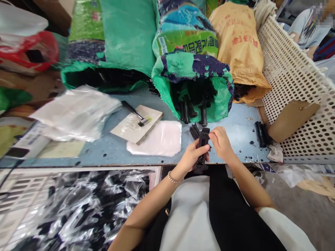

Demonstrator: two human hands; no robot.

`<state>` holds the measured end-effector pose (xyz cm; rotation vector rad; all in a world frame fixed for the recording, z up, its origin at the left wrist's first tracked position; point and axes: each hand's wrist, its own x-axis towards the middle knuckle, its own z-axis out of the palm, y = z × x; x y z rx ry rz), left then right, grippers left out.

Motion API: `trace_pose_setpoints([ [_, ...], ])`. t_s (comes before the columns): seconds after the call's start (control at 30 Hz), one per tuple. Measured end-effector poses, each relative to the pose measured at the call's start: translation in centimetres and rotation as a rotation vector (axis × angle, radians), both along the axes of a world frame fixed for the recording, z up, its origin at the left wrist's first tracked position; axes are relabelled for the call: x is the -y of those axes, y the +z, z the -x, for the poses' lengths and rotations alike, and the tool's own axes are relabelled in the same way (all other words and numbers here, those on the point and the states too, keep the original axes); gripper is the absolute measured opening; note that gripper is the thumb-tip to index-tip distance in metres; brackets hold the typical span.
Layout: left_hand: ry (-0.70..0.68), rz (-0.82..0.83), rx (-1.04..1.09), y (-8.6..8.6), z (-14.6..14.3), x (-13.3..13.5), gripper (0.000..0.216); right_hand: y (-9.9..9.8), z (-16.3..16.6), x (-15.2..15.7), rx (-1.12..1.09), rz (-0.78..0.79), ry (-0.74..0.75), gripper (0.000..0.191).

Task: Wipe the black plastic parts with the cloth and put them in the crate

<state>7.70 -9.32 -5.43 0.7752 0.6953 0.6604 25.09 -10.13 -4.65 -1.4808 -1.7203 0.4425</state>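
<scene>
My left hand is wrapped round a long black plastic part, which stands nearly upright in front of my chest at the bench edge. Just to its right, my right hand is closed, its thumb and fingertips pressed together close to the part's upper end. Whatever may be between those fingertips is too small to see. Another black part lies on the bench behind my left hand. Beyond it, an open green sack has several similar black parts spilling from its mouth.
On the blue bench lie a brush on a board, a pink-white sheet and stacked clear bags. A perforated white basket borders the right. Below left, a crate holds bagged black parts. An orange sack stands behind.
</scene>
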Motion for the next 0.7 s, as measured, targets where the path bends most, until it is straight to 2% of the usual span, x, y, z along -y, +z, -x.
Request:
trace_pose_setpoints([
  [0.07,0.105,-0.034,-0.051,-0.5,0.1,-0.3,0.051,-0.5,1.1,-0.4,-0.155,0.16,0.044,0.051],
  [0.13,0.223,-0.026,-0.071,-0.9,0.7,-1.0,0.051,-1.1,2.1,0.4,-0.178,0.201,0.104,0.054],
  [0.2,0.302,0.038,-0.043,-1.0,1.5,-1.6,0.054,-1.9,2.8,1.8,-0.008,0.106,0.191,0.047],
  [0.3,0.28,0.119,-0.013,-1.1,2.5,-2.0,0.056,-3.2,3.5,3.7,0.289,-0.039,0.342,0.033],
  [0.37,0.265,0.109,-0.056,-1.8,2.7,-1.9,0.056,-4.0,3.6,3.8,0.361,-0.026,0.398,0.028],
  [0.4,0.301,0.084,-0.09,-2.5,2.7,-1.9,0.057,-4.4,3.6,3.5,0.36,0.008,0.412,0.028],
  [0.47,0.415,0.009,-0.169,-4.4,2.7,-1.7,0.062,-5.2,3.4,2.3,0.321,0.098,0.371,0.029],
  [0.53,0.488,-0.1,-0.285,-6.8,2.6,-1.6,0.058,-6.1,2.8,0.9,0.294,0.173,0.202,0.028],
  [0.63,0.466,-0.396,-0.551,-9.8,2.5,-1.4,0.042,-7.9,1.4,-0.6,0.294,0.275,-0.049,0.046],
  [0.7,0.456,-0.637,-0.716,-10.5,2.4,-1.1,0.044,-8.8,0.6,-0.6,0.206,0.349,-0.08,0.052],
])
